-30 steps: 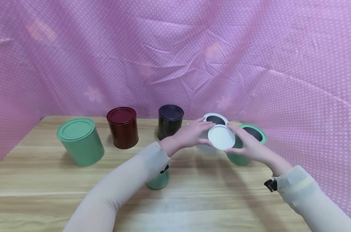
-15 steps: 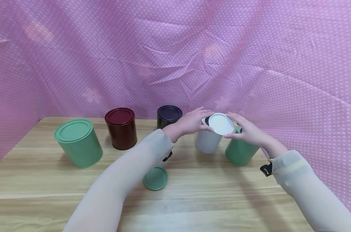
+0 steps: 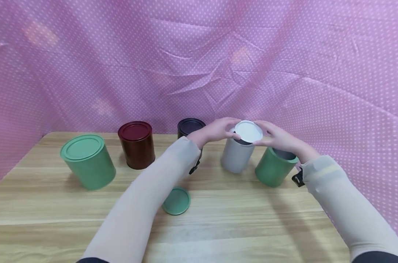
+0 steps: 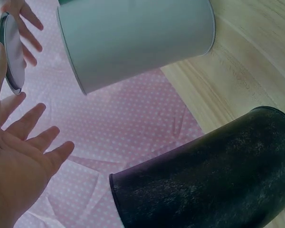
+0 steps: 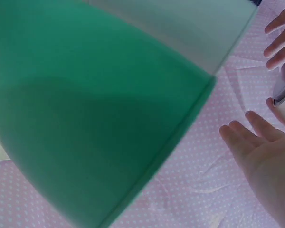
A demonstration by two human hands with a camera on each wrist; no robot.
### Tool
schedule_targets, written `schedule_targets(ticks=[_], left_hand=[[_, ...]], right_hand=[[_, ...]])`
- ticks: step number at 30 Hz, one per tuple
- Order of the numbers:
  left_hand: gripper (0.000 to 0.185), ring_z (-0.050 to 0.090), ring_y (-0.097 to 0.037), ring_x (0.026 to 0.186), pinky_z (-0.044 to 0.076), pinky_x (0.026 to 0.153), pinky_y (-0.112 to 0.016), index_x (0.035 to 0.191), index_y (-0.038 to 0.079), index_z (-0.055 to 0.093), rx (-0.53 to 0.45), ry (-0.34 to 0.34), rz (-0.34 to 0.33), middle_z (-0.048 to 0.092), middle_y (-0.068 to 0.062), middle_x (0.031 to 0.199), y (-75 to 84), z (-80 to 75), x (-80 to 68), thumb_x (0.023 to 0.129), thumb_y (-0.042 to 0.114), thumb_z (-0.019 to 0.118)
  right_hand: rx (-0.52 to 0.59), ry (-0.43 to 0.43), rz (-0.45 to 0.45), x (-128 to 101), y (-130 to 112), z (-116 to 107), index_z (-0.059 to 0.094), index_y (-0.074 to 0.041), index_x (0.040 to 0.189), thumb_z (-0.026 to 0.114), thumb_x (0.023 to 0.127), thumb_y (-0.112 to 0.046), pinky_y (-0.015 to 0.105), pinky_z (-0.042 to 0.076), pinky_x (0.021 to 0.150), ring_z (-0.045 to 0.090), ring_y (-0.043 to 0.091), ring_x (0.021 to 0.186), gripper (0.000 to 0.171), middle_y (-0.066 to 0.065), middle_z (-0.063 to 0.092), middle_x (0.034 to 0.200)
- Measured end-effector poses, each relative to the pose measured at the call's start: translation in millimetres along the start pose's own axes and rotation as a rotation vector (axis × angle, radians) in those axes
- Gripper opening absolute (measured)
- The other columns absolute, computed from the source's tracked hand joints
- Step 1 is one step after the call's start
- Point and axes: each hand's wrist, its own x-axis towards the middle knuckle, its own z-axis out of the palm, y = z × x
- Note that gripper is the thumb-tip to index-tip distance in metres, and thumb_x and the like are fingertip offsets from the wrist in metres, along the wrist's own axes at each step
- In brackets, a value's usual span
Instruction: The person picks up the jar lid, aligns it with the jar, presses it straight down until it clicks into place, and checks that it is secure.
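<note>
A round white lid [image 3: 249, 131] is held between my two hands, above the mouth of an open white can [image 3: 236, 157]. My left hand [image 3: 218, 130] grips the lid's left edge with thumb and index finger, the other fingers spread out, as the left wrist view shows. On the opposite edge, my right hand [image 3: 278, 138] pinches the same lid. A gap between lid and can shows the dark inside of the can. Just right of it, below my right hand, stands an open green can [image 3: 272, 170].
A green lid [image 3: 177, 201] lies on the wooden table [image 3: 225, 223], partly behind my left sleeve. Further left stand a lidded black can [image 3: 190, 126], a dark red can [image 3: 138, 148] and a large green can [image 3: 90, 164]. Pink dotted cloth [image 3: 199, 65] hangs behind.
Both hands have carried the white lid away from me and slightly left, from in front of the white can to over its mouth.
</note>
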Motion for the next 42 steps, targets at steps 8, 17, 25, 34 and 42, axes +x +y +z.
schedule_targets(ticks=[8,17,25,34,42], left_hand=[[0.071,0.034,-0.019,0.143,0.028,0.118,-0.035,0.15,0.014,0.036,-0.047,0.008,-0.069,0.039,-0.002,0.154,-11.6,6.3,10.6,0.09,0.036,0.068],[0.07,0.036,-0.021,0.142,0.03,0.117,-0.036,0.15,0.014,0.036,-0.053,-0.001,-0.081,0.04,-0.005,0.154,-16.5,12.4,21.1,0.091,0.034,0.067],[0.072,0.033,-0.02,0.144,0.026,0.119,-0.034,0.151,0.011,0.033,-0.065,-0.002,-0.081,0.038,-0.005,0.154,-24.7,22.2,23.1,0.091,0.033,0.067],[0.071,0.039,-0.023,0.141,0.03,0.117,-0.034,0.15,0.008,0.035,-0.052,-0.041,-0.041,0.042,-0.009,0.151,-34.1,28.2,24.5,0.092,0.034,0.066],[0.067,0.043,-0.024,0.137,0.034,0.115,-0.037,0.15,0.013,0.036,-0.08,-0.059,-0.086,0.045,-0.008,0.15,-40.9,25.2,22.2,0.094,0.035,0.063]], right_hand=[[-0.025,-0.041,0.053,14.0,9.6,-3.1,0.028,-0.003,0.151,0.07,0.089,-0.033,0.064,0.022,0.113,0.024,0.043,0.143,0.08,0.023,0.028,0.155],[-0.026,-0.09,0.104,20.3,21.5,-4.9,0.024,-0.008,0.153,0.068,0.09,-0.039,0.065,0.026,0.11,0.027,0.045,0.141,0.084,0.021,0.028,0.156],[0.021,-0.104,0.129,22.3,28.9,3.2,0.024,-0.009,0.154,0.07,0.088,-0.039,0.061,0.031,0.109,0.043,0.041,0.132,0.085,0.022,0.04,0.149],[0.023,-0.139,0.139,22.7,32.9,11.6,0.027,-0.011,0.152,0.067,0.09,-0.039,0.065,0.023,0.112,0.028,0.043,0.142,0.079,0.02,0.034,0.154],[0.0,-0.135,0.144,31.1,34.2,15.6,0.028,-0.01,0.152,0.067,0.089,-0.04,0.064,0.022,0.113,0.029,0.044,0.141,0.08,0.022,0.036,0.152]])
